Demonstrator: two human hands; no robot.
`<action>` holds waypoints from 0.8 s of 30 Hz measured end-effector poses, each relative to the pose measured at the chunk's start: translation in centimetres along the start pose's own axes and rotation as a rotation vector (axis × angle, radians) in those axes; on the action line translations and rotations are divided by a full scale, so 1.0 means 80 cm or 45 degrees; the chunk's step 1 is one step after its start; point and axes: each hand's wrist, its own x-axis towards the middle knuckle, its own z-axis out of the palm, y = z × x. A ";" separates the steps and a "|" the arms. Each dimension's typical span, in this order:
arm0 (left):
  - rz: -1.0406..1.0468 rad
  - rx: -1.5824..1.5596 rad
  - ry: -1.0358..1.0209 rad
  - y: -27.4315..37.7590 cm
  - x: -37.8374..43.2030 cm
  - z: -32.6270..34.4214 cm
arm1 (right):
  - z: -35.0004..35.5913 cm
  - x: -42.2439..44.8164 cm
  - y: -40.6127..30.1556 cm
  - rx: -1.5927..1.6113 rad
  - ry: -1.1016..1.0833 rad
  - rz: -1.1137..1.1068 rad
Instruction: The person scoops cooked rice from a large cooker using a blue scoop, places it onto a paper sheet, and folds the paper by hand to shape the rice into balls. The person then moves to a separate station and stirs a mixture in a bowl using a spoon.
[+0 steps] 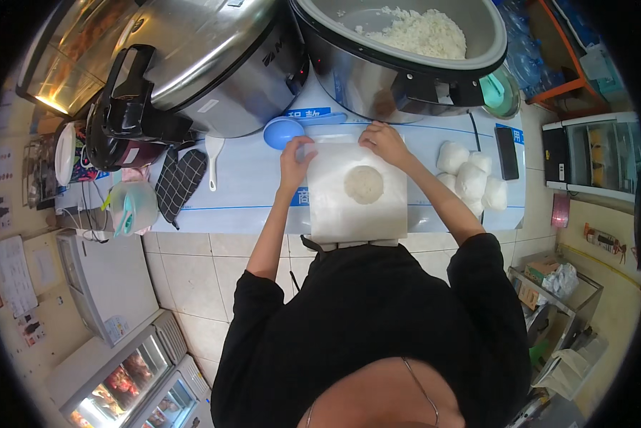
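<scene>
A white rectangular paper [328, 214], a sheet or flat bag, lies in front of me at the table's near edge. On it is a round pale beige patch [364, 184]; I cannot tell whether it is printed or lies on top. My left hand [296, 166] pinches the paper's far left corner between thumb and fingers. At the far right part of the same edge, my right hand [387, 143] grips with bent fingers. Just beyond the left hand rests a blue plastic ladle [283, 132]. More pale layers show beneath the paper's near edge.
A lidded rice cooker [234, 75] and an uncovered one [352, 75] holding cooked rice [424, 35] stand behind. Several white wrapped bundles [470, 179] and a phone [506, 152] lie right. A rice paddle [213, 160], checked oven mitt [181, 182] and plastic jug [133, 206] are left.
</scene>
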 end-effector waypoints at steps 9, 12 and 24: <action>-0.080 -0.045 -0.010 -0.006 -0.028 -0.021 | -0.024 -0.014 -0.036 0.201 -0.013 -0.013; -0.099 -0.036 -0.018 0.005 -0.043 -0.019 | -0.029 -0.031 -0.040 0.108 -0.147 -0.233; -0.216 0.721 0.097 -0.013 -0.079 -0.019 | 0.038 -0.199 -0.120 -0.304 -0.136 -0.152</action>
